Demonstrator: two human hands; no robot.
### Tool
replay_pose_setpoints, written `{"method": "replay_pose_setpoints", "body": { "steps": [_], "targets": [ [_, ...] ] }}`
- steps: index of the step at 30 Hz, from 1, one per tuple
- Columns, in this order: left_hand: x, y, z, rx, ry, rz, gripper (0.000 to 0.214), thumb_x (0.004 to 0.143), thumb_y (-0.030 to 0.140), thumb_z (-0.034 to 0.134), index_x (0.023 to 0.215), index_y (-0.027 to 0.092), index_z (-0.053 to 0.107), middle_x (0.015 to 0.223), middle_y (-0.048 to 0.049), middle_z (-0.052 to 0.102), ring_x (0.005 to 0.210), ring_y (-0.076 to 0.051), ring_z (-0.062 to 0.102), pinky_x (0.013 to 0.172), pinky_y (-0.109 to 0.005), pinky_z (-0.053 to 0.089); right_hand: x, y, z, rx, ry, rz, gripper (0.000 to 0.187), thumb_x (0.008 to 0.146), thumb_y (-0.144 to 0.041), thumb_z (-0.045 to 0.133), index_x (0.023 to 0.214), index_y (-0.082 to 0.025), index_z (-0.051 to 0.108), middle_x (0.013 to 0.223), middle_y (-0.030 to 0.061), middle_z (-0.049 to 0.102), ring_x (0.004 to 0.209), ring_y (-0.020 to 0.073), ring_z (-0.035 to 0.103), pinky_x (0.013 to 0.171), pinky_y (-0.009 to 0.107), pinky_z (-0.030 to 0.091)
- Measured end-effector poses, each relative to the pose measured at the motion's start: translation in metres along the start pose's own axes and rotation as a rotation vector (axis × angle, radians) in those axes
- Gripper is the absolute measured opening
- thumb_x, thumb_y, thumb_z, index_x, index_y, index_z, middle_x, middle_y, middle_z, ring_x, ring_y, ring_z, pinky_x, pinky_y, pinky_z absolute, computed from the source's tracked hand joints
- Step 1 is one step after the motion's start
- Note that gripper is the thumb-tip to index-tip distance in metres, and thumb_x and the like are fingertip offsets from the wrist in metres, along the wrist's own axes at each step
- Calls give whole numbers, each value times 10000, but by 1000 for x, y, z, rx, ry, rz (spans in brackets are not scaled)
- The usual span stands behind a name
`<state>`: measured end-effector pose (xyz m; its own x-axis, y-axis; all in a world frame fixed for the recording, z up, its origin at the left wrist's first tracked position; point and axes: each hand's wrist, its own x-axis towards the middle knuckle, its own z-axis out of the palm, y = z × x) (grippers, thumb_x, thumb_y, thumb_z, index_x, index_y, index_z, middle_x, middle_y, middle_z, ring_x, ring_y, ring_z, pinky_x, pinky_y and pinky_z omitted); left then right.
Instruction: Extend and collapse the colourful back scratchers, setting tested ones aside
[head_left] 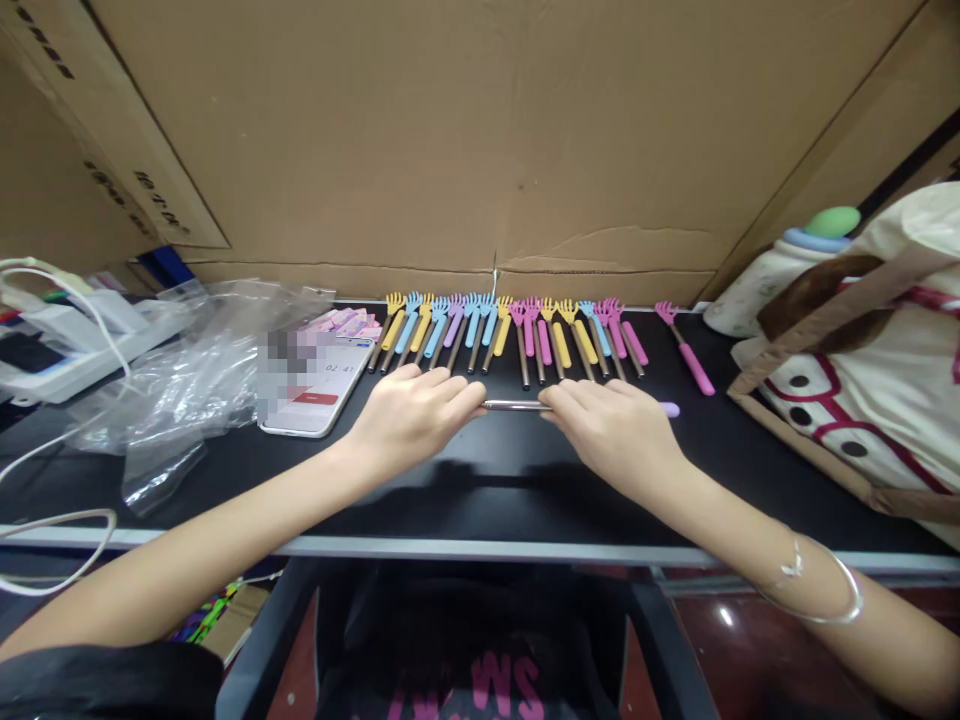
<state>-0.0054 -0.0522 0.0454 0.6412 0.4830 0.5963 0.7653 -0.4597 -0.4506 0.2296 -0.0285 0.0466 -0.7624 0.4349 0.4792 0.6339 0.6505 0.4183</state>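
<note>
Both my hands are closed on one back scratcher (515, 406), held level above the dark tabletop (480, 450). My left hand (420, 405) wraps its left end and hides what is there. Farther right, my right hand (611, 420) grips it, and the purple handle tip (670, 409) sticks out past the fist. Bare metal rod shows between the two hands. Behind them lies a row of metal rods with claw heads (472, 305) in yellow, blue, purple and pink, with loose coloured handle sleeves (562, 344) among them. A pink back scratcher (696, 368) with its handle on the rod lies apart at the right.
Left of the row are a phone (330, 385), crumpled clear plastic bags (187, 365) and a white power strip (75, 345) with cables. A white bag (892, 350) with brown straps and a bottle (772, 280) stand at the right. Cardboard (480, 140) walls the back.
</note>
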Motion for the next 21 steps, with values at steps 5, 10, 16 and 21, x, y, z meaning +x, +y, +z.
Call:
{"method": "replay_pose_setpoints", "body": {
  "steps": [5, 10, 16, 21],
  "targets": [
    [-40, -74, 3, 192, -25, 36, 286, 965, 331, 426, 735, 217, 553, 666, -3, 623, 650, -149, 571, 565, -290, 364, -39, 74, 7, -80, -31, 92, 313, 967, -297, 362, 844, -188, 627, 727, 53, 673, 647, 173, 575, 621, 309, 326],
    [-87, -130, -8, 349, -160, -111, 339, 983, 333, 337, 730, 229, 538, 640, 2, 559, 629, -131, 524, 545, -290, 355, -88, 136, 2, -120, -113, 281, 391, 965, -345, 274, 883, -200, 627, 780, 109, 645, 690, 248, 570, 618, 364, 363],
    [-93, -136, -19, 285, -208, -282, 422, 987, 335, 221, 744, 216, 544, 699, -36, 549, 747, -165, 544, 551, -327, 325, -102, 158, -6, -209, -107, 346, 441, 974, -393, 157, 941, -240, 570, 848, 98, 613, 728, 256, 549, 586, 366, 378],
    [-84, -136, -10, 247, -213, -299, 442, 982, 299, 210, 737, 205, 566, 667, -45, 548, 699, -158, 552, 510, -330, 266, -79, 154, -3, -184, -117, 343, 454, 977, -401, 138, 930, -230, 556, 879, 111, 641, 753, 260, 574, 616, 377, 391]
  ]
}}
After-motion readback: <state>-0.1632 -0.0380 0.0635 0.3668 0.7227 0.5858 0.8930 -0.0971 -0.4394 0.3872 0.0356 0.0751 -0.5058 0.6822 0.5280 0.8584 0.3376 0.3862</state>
